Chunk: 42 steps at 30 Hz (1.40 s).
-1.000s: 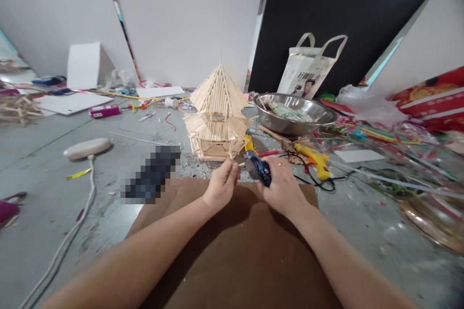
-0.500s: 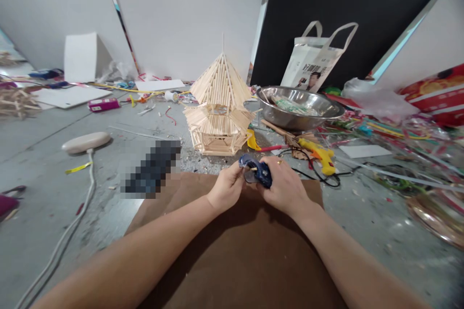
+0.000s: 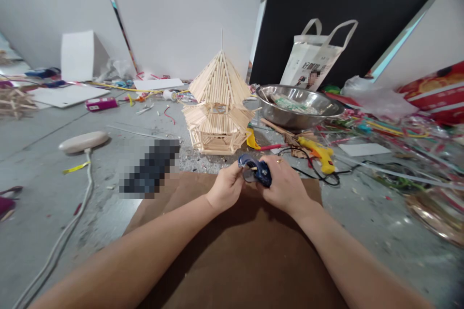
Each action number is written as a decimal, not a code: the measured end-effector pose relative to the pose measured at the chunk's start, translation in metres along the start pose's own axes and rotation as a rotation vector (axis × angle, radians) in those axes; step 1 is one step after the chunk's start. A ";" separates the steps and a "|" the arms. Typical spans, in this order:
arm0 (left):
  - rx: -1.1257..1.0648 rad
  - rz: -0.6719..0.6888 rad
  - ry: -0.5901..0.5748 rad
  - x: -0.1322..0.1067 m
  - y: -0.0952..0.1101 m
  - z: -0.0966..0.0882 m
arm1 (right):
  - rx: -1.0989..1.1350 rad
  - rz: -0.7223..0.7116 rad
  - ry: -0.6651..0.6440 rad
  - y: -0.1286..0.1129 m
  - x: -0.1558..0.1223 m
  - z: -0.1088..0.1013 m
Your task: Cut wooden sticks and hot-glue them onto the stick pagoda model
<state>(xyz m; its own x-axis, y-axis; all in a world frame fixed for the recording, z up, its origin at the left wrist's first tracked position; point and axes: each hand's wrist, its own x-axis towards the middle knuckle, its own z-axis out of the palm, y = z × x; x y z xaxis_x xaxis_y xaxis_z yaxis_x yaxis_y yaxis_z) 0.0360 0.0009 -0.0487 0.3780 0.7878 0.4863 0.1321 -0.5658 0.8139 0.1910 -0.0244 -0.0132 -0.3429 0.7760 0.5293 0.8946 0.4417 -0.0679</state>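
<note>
My right hand [image 3: 284, 183] is closed round a dark blue glue gun [image 3: 255, 170], its nozzle turned left. My left hand [image 3: 225, 186] pinches a thin wooden stick [image 3: 253, 169] and holds its tip at the gun's nozzle. Both hands hover over the far edge of a brown cardboard sheet [image 3: 232, 251]. Just beyond them stands a pagoda-shaped model of wooden sticks [image 3: 218, 106] with a pointed roof.
A steel bowl [image 3: 299, 106] sits right of the model, with a yellow glue gun [image 3: 317, 154] and black cord in front of it. A white tote bag [image 3: 313, 60] leans on a black board. A power strip [image 3: 83, 141] with cable lies left; scraps litter the grey surface.
Both hands came closer together and slightly nearer; the blue glue gun tipped over to point left, and the stick's tip now meets its nozzle. The view tilted down a little.
</note>
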 end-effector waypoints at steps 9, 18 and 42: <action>0.035 0.028 0.011 0.001 0.000 -0.001 | -0.039 0.023 -0.023 0.001 -0.002 0.002; 0.096 0.043 -0.011 0.001 0.003 -0.004 | -0.046 0.073 -0.086 0.000 -0.001 0.002; -0.064 -0.130 -0.150 0.007 0.009 -0.006 | -0.031 0.023 -0.088 0.005 0.000 -0.001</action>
<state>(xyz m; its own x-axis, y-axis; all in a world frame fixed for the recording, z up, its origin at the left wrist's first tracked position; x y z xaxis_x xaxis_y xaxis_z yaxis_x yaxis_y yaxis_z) 0.0344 0.0030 -0.0364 0.4945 0.8054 0.3267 0.1323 -0.4412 0.8876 0.1960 -0.0220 -0.0129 -0.3452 0.8226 0.4518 0.9102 0.4107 -0.0524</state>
